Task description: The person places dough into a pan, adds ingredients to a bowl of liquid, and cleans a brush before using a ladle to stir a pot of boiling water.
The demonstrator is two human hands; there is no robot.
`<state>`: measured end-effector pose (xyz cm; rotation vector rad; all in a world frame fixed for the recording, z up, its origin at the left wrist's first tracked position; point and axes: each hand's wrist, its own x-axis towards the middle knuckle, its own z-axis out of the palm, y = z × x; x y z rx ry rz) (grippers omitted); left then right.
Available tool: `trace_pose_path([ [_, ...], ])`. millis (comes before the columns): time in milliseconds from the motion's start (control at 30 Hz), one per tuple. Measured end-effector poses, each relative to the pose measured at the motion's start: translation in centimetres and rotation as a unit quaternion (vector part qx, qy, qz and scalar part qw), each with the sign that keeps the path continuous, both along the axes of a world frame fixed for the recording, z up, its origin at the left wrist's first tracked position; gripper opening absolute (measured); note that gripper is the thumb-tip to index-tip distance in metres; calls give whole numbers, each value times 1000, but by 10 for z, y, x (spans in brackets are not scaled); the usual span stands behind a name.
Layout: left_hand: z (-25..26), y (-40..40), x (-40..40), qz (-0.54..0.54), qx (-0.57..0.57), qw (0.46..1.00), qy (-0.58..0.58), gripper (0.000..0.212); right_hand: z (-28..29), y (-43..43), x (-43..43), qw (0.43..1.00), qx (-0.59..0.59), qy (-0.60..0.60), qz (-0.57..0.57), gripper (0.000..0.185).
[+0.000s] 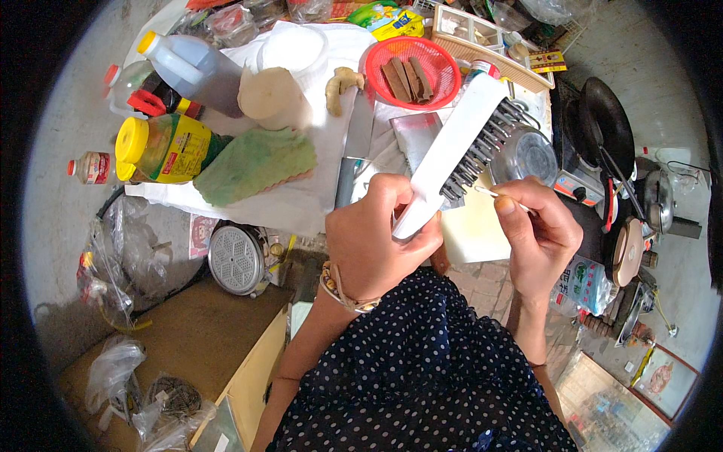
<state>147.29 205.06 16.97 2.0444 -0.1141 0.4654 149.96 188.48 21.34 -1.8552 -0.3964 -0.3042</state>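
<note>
My left hand (384, 237) is closed around the handle of a white hairbrush (460, 138), tilted up to the right with its dark bristles facing right. Between the thumb and fingers of my right hand (536, 231) is a thin white cotton swab (487, 191), its tip just beside the lower bristles. Beyond the brush, a red plastic basket (375, 62) holds several strips of brown bark. Left of the brush lies a kitchen knife (360, 127), with a piece of ginger root (340, 87) near its blade.
A green cloth (260, 161), a yellow-lidded jar (169, 148) and a large jug (195, 68) occupy the table's left side. A clear glass bowl (525, 155) stands behind the right hand. Farther right are a gas stove (579, 181) and a black wok (607, 121).
</note>
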Motion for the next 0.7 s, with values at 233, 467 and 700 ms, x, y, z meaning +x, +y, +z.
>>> trace_pose_path([
  [233, 4, 2, 1, -30, -207, 972, 110, 39, 4, 2, -6, 981, 117, 153, 8, 8],
  [467, -5, -3, 6, -13, -317, 941, 118, 36, -6, -2, -2, 979, 110, 169, 31, 10],
  [700, -10, 0, 8, -7, -354, 923, 151, 33, -7, 0, 6, 862, 307, 380, 137, 14],
])
